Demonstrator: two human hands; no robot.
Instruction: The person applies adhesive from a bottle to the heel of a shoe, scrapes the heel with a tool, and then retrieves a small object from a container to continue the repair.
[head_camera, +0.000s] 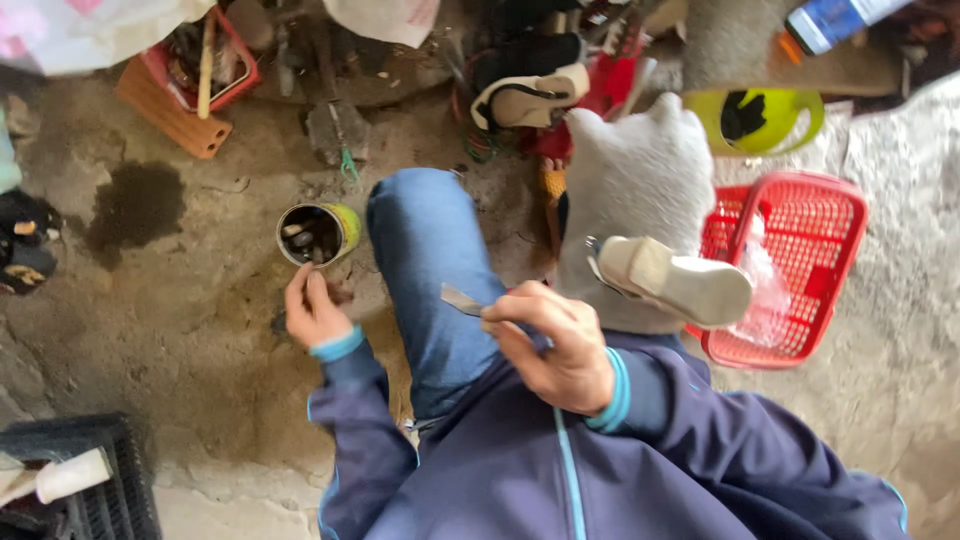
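On the dirty concrete floor, the left hand (316, 310) reaches down beside the open tin (318, 233), fingers pinched together, on what cannot be told. The right hand (555, 345) grips a small blade (461, 300) near the pale shoe (672, 280), its repair seemingly unfinished.

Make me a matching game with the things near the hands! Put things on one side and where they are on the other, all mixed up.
Things:
1. tin can
2. small blade
3. red basket
4. shoe sole

Places:
A. held in the right hand
B. on the grey covered knee
C. on the floor just above the left hand
D. on the ground at the far right

Pairs: 1-C, 2-A, 3-D, 4-B
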